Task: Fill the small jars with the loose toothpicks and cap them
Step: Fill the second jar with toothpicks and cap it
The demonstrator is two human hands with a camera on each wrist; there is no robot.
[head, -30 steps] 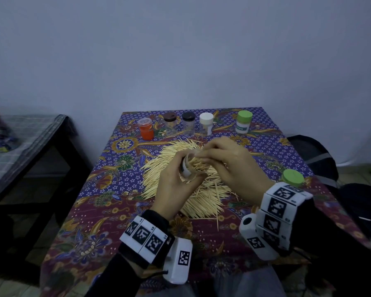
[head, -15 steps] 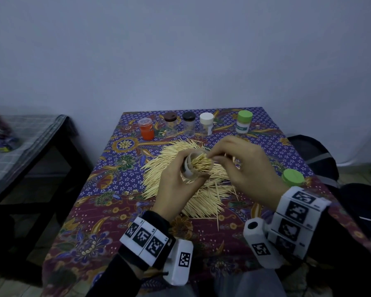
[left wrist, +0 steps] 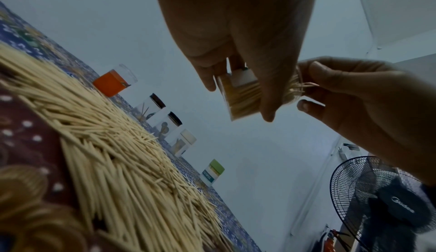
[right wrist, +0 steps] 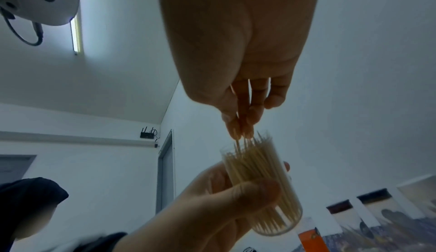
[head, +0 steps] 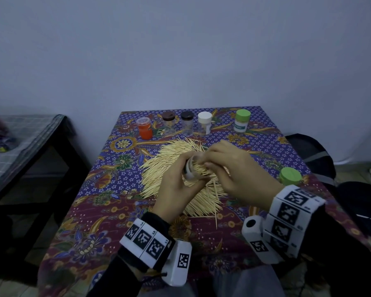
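Clear glossy plastic jar [right wrist: 264, 190], wooden toothpicks [head: 176, 155]

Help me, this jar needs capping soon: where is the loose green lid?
In the head view, the green lid lies on the tablecloth near its right edge, right of the right hand.

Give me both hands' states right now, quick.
Left hand: grips the clear toothpick jar, packed with toothpicks, held off the table.
Right hand: fingertips pinch toothpicks at the jar's open mouth.
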